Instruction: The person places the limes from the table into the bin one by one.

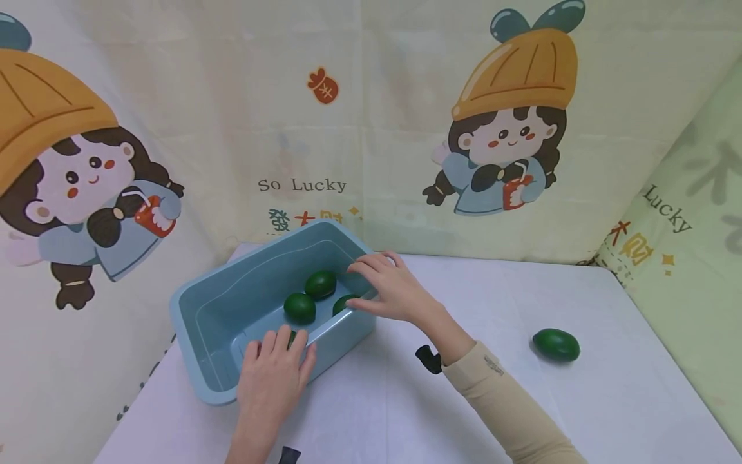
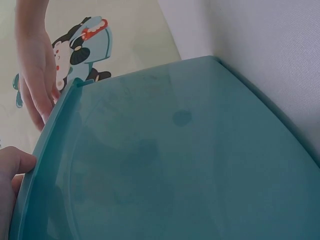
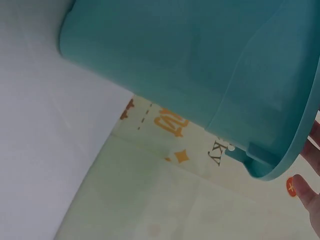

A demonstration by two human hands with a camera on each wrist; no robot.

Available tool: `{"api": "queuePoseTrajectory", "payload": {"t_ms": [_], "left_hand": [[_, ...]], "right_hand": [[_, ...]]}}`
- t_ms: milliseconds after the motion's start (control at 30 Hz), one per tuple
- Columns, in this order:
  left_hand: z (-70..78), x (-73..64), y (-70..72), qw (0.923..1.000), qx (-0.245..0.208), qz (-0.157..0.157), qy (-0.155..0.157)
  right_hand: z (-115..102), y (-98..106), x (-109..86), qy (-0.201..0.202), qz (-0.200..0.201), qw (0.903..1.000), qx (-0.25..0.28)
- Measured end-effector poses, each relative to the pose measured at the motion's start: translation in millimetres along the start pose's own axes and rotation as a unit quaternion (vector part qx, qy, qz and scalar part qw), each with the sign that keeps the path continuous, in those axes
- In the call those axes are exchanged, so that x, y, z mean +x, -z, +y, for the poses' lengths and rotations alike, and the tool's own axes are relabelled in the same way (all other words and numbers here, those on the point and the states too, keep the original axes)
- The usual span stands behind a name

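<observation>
A light blue plastic bin [image 1: 339, 354] stands angled on the table, with dark green limes [image 1: 299, 308] inside. My left hand [image 1: 272, 377] holds the near long rim, its fingers over the edge and the thumb outside. Behind those fingers a lime [image 1: 292, 338] shows only in part. At the bin's right end my right hand [image 1: 394, 290] reaches over the corner, fingers and thumb spread apart. Just below its thumb another lime [image 1: 343, 303] is half hidden by the rim. The left wrist view shows the left thumb [image 2: 22, 161] right at the rim.
One more lime [image 1: 556, 345] lies on the white tabletop [image 1: 481, 290] to the right, away from the bin. Behind the table hangs a printed cloth [image 1: 400, 116] with cartoon figures. Black wrist mounts [image 1: 429, 359] sit beside the forearms.
</observation>
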State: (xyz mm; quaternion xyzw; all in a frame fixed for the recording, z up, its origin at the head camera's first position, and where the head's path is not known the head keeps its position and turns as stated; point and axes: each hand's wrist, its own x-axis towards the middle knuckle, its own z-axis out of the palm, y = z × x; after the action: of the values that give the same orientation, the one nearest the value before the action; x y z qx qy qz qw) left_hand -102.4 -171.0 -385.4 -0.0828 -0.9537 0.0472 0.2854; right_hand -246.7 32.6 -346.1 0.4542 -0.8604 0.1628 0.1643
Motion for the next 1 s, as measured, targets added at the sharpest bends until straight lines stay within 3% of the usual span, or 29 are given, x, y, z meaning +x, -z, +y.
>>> {"api": "queuePoseTrajectory", "payload": {"t_ms": [667, 1000], "left_hand": [[1.9, -1.0, -1.7, 0.9998, -0.006, 0.017, 0.008], [2.6, -0.5, -0.9, 0.9999, -0.007, 0.001, 0.013]], "right_hand": [[12.4, 8.4, -29.0, -0.037, 0.007, 0.9993, 0.003], [18.8, 12.6, -45.2, -0.068, -0.003, 0.9977, -0.001]]}}
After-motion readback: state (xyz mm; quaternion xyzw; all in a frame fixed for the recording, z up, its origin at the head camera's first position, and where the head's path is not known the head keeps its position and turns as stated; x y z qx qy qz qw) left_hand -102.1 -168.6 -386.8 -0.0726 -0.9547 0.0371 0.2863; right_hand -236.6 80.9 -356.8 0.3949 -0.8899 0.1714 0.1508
